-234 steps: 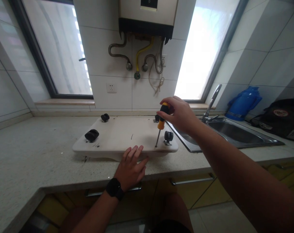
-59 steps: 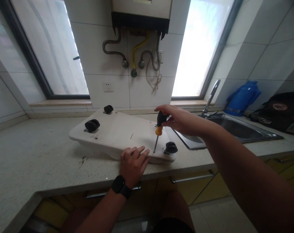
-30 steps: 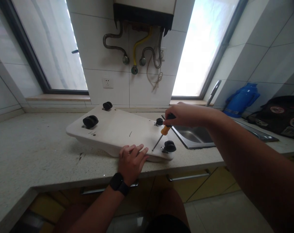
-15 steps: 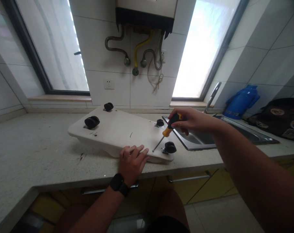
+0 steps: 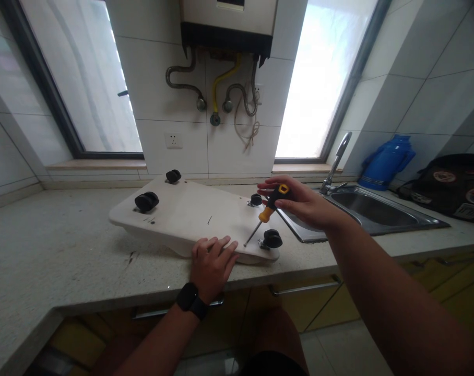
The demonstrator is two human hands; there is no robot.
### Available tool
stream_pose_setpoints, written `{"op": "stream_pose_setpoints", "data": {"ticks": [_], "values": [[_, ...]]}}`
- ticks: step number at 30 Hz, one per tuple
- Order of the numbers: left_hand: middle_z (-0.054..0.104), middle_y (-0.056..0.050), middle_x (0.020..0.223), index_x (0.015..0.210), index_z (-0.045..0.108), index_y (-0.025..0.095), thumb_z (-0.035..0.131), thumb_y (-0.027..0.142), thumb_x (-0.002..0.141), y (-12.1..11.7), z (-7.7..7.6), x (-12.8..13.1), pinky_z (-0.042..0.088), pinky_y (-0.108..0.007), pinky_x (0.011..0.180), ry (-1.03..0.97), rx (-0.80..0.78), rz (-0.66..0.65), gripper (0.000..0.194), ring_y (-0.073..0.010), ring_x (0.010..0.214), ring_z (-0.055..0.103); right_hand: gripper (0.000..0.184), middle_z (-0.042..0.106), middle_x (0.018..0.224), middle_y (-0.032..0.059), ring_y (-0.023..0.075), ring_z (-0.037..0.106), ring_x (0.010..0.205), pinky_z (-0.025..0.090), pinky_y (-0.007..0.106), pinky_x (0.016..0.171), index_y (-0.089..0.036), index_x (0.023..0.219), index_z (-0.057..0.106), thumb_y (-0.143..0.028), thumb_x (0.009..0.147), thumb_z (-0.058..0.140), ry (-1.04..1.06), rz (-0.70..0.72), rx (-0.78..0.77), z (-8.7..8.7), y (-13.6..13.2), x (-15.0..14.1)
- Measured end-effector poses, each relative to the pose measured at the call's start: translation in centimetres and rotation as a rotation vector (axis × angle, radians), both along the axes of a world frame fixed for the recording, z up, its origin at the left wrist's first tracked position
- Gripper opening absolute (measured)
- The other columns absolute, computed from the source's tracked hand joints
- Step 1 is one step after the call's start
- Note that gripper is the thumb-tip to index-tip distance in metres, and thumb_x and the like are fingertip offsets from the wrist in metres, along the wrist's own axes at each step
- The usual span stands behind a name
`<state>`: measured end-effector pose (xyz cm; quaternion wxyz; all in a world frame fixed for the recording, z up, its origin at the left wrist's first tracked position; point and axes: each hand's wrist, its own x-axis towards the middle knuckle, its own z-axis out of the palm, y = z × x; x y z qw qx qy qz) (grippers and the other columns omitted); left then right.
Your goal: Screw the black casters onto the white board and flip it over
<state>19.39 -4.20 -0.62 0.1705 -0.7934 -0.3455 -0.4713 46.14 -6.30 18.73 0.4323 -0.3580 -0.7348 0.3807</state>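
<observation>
A pale board [image 5: 190,211] lies upside down on the stone counter [image 5: 64,250], with small black caster wheels at its corners, one at the near right [image 5: 271,238]. My left hand [image 5: 210,263] lies flat with spread fingers on the board's near edge. My right hand [image 5: 299,201] grips the black and orange handle of a screwdriver [image 5: 266,211]. The screwdriver is tilted, and its tip rests on the board just left of the near right caster.
A steel sink [image 5: 362,209] with a tap [image 5: 336,162] adjoins the board on the right. A blue jug [image 5: 386,162] and a black bag [image 5: 452,185] stand behind it. A water heater [image 5: 227,23] with hoses hangs above.
The screwdriver has tipped from nearly upright to a slant, with the handle leaning right. My right hand has shifted its grip on the handle. My left hand has stayed on the board.
</observation>
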Motion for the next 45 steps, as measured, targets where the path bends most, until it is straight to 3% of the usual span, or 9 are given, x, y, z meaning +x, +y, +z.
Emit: {"op": "stream_pose_setpoints", "data": {"ticks": [8, 11, 14, 16, 26, 31, 34, 43, 45], "values": [[0.08, -0.002, 0.123, 0.122, 0.078, 0.032, 0.08, 0.032, 0.092, -0.1, 0.0, 0.1, 0.04, -0.051, 0.107, 0.002, 0.003, 0.017, 0.029, -0.0297, 0.112, 0.06, 0.039, 0.071, 0.089, 0.0044, 0.0251, 0.071, 0.085, 0.059, 0.054, 0.088, -0.024, 0.115, 0.062, -0.051, 0.089, 0.073, -0.292, -0.682, 0.291, -1.5, 0.1, -2.7], [0.08, -0.002, 0.123, 0.121, 0.078, 0.032, 0.079, 0.032, 0.093, -0.2, 0.2, 0.1, 0.04, -0.05, 0.108, -0.004, -0.004, 0.011, 0.029, -0.0293, 0.112, 0.059, 0.047, 0.072, 0.117, 0.0085, 0.0257, 0.074, 0.102, 0.059, 0.054, 0.098, -0.029, 0.134, 0.055, -0.044, 0.092, 0.069, -0.113, -0.547, 0.245, -2.1, -0.3, -2.9], [0.08, -0.002, 0.124, 0.122, 0.078, 0.032, 0.079, 0.032, 0.093, -0.3, 0.3, 0.1, 0.04, -0.05, 0.108, -0.006, -0.003, 0.005, 0.029, -0.0294, 0.111, 0.059, 0.064, 0.045, 0.162, 0.009, 0.027, 0.065, 0.133, 0.057, 0.054, 0.108, -0.04, 0.147, 0.04, -0.035, 0.091, 0.07, 0.13, -0.224, 0.112, -2.4, -0.3, -2.6], [0.08, -0.001, 0.124, 0.122, 0.077, 0.032, 0.079, 0.032, 0.093, -0.3, 0.3, 0.0, 0.04, -0.05, 0.107, -0.006, 0.0, 0.004, 0.03, -0.0297, 0.111, 0.059, 0.065, 0.044, 0.162, 0.0086, 0.0276, 0.064, 0.135, 0.056, 0.056, 0.11, -0.042, 0.148, 0.037, -0.034, 0.092, 0.07, 0.124, -0.126, 0.083, -2.4, -0.2, -2.5], [0.079, 0.0, 0.125, 0.124, 0.076, 0.033, 0.078, 0.033, 0.094, -0.2, 0.1, 0.0, 0.039, -0.05, 0.108, 0.007, 0.001, 0.012, 0.029, -0.0296, 0.113, 0.059, 0.058, 0.07, 0.107, 0.0055, 0.0271, 0.075, 0.096, 0.063, 0.055, 0.095, -0.031, 0.138, 0.052, -0.051, 0.089, 0.073, -0.102, -0.691, 0.357, -3.9, 0.9, -5.3], [0.079, -0.001, 0.125, 0.124, 0.076, 0.032, 0.078, 0.033, 0.094, -0.1, 0.1, 0.0, 0.04, -0.051, 0.107, -0.008, 0.008, 0.005, 0.03, -0.0293, 0.112, 0.059, 0.062, 0.051, 0.159, 0.0076, 0.0288, 0.067, 0.13, 0.06, 0.058, 0.103, -0.044, 0.149, 0.036, -0.044, 0.094, 0.065, 0.177, -0.235, 0.12, -4.0, 1.1, -4.0], [0.08, -0.001, 0.124, 0.123, 0.076, 0.032, 0.078, 0.033, 0.093, -0.1, 0.1, 0.1, 0.04, -0.051, 0.107, -0.013, 0.009, 0.002, 0.03, -0.0294, 0.111, 0.06, 0.064, 0.048, 0.162, 0.0063, 0.0288, 0.065, 0.134, 0.058, 0.06, 0.107, -0.047, 0.146, 0.036, -0.04, 0.093, 0.069, 0.223, -0.109, 0.114, -4.2, 1.2, -3.4], [0.079, 0.0, 0.125, 0.122, 0.076, 0.032, 0.079, 0.033, 0.093, -0.1, 0.2, 0.0, 0.04, -0.05, 0.108, -0.011, 0.005, 0.003, 0.03, -0.029, 0.112, 0.059, 0.059, 0.068, 0.106, 0.0055, 0.0242, 0.076, 0.083, 0.065, 0.049, 0.084, -0.029, 0.139, 0.05, -0.051, 0.089, 0.072, -0.097, -0.755, 0.391, -4.5, 0.9, -6.0], [0.079, 0.0, 0.125, 0.123, 0.076, 0.032, 0.079, 0.033, 0.092, -0.1, 0.1, 0.0, 0.04, -0.05, 0.108, -0.01, 0.006, 0.007, 0.031, -0.0289, 0.112, 0.059, 0.056, 0.068, 0.108, 0.0064, 0.0242, 0.075, 0.084, 0.065, 0.051, 0.086, -0.029, 0.139, 0.05, -0.052, 0.092, 0.068, -0.102, -0.745, 0.385, -4.3, 0.8, -5.9]]}}
